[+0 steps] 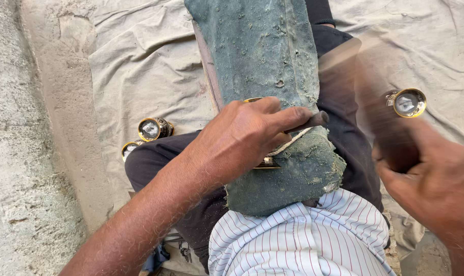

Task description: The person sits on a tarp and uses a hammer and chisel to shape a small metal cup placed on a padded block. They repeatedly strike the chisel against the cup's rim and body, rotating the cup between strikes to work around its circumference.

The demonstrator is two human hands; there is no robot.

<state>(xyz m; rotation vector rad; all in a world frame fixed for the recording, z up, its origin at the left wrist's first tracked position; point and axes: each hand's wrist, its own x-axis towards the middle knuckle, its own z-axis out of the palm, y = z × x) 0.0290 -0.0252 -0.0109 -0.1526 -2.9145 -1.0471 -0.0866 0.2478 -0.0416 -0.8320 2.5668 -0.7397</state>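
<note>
**Chisel held on a padded block, mallet a blur at right**

Centre of the frame: left hand (pixel 247 135) curled tight around a dark metal punch (pixel 314 121), fingers wrapped over the shaft, its blunt end poking out to the right past the knuckles. Beneath that hand, a brass-coloured piece (pixel 267 162) pressed down onto a green, crusted pad (pixel 273 56) running from top centre down to the lap; only slivers of gold edge visible above and below the palm. A pale cord (pixel 288 144) looped across the pad just right of the hand.

Right side of the frame: right hand (pixel 436 184) clenched around the handle of a wooden mallet (pixel 365 87), head and shaft smeared by motion, raised above and to the right of the punch, well apart from it.

Upper right, on the beige cloth (pixel 140 61): one small round brass box (pixel 408 102) with a shiny lid. Left of centre, beside a dark-trousered knee: two more brass boxes (pixel 154 128), touching or nearly so. Bottom centre: striped white shirt (pixel 303 240). Far left: rough concrete floor (pixel 17 153).
</note>
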